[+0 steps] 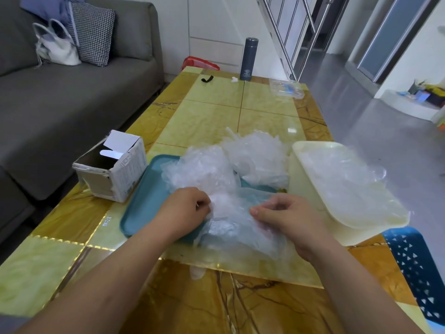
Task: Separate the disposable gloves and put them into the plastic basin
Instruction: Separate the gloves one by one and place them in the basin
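From my end, the left hand (190,206) and the right hand (286,213) are both pinched on one wad of disposable gloves (231,213), thumb against fingertips, at the near edge of the teal tray (144,201). More gloves are heaped behind on the tray in two loose mounds. A few already lie in the cream plastic basin (305,184), which sits just right of the tray on the desk (212,112). I judge this film to be almost weightless, limp and clingy: sheets stick together and slip under a flat press. It wants a fine pinch at a free edge or cuff, one layer per hand, then a gentle peel apart. A hard tug may stretch it or drag neighbours along. Which layers each hand has, I can't tell through the clear plastic
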Demonstrator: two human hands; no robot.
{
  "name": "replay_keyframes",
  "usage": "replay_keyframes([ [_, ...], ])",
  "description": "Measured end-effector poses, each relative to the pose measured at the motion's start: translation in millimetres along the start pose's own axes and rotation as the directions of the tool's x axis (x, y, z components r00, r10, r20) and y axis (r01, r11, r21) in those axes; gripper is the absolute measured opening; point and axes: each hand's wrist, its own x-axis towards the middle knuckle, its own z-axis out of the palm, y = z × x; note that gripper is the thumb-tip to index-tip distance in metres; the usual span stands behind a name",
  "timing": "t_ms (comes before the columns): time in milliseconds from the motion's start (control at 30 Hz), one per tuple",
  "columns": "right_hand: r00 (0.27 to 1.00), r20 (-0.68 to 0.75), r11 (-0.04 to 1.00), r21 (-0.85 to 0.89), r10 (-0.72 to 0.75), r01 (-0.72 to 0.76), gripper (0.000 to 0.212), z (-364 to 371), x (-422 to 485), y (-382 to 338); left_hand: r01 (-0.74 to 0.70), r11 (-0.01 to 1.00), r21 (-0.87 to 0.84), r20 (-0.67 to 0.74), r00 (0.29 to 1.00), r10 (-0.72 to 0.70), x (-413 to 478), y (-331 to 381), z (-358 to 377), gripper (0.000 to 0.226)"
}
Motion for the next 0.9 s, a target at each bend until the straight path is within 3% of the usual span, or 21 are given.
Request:
replay_keyframes([
  [133,0.999,0.029,0.996,-0.082,-0.013,0.015,0.013,-5.0,3.7,3.2,0.064,0.974,-0.219,-0.030,0.997,-0.072,-2.1,6.4,-8.1,0.018],
  [200,0.998,0.068,0.994,-0.106,-0.013,0.020,0.005,-5.9,4.0,2.9,0.073,0.953,-0.293,-0.125,0.986,-0.114,-3.7,9.9,-15.1,0.016],
  [300,0.994,0.109,0.997,-0.067,-0.017,0.024,0.010,-7.4,2.4,-0.4,0.073,0.909,-0.410,-0.275,0.941,-0.199,-7.8,17.8,-29.6,0.013],
  [433,0.995,0.103,1.000,-0.025,0.004,-0.001,0.030,-7.9,3.4,-0.3,0.053,0.814,-0.578,-0.316,0.905,-0.283,-14.0,28.6,-42.5,0.013],
  [567,0.989,0.143,0.997,0.060,0.044,-0.053,0.040,-8.1,4.5,0.7,0.033,0.715,-0.698,-0.247,0.926,-0.285,-16.5,29.8,-47.9,0.013],
  [667,0.976,0.215,0.975,0.208,0.039,-0.085,0.020,-5.8,0.1,-7.1,0.008,0.854,-0.520,-0.251,0.954,-0.162,-19.5,31.4,-42.7,0.009],
  [700,0.974,0.223,0.969,0.230,0.038,-0.091,0.024,-5.1,0.1,-8.2,0.006,0.873,-0.487,-0.249,0.958,-0.145,-21.0,33.9,-41.3,0.006],
  [767,0.981,0.190,0.965,0.250,0.033,-0.080,0.038,-1.7,-0.2,-11.0,0.039,0.835,-0.549,-0.212,0.960,-0.184,-24.1,40.4,-40.6,0.034],
  [833,0.992,0.126,0.958,0.284,0.012,-0.048,0.034,2.7,0.3,-12.7,0.130,0.745,-0.655,-0.074,0.970,-0.234,-28.6,50.2,-46.9,0.063],
  [900,0.995,0.100,0.944,0.325,0.015,-0.047,0.030,6.5,0.4,-14.0,0.216,0.676,-0.704,0.100,0.973,-0.207,-33.6,57.5,-48.9,0.065],
])
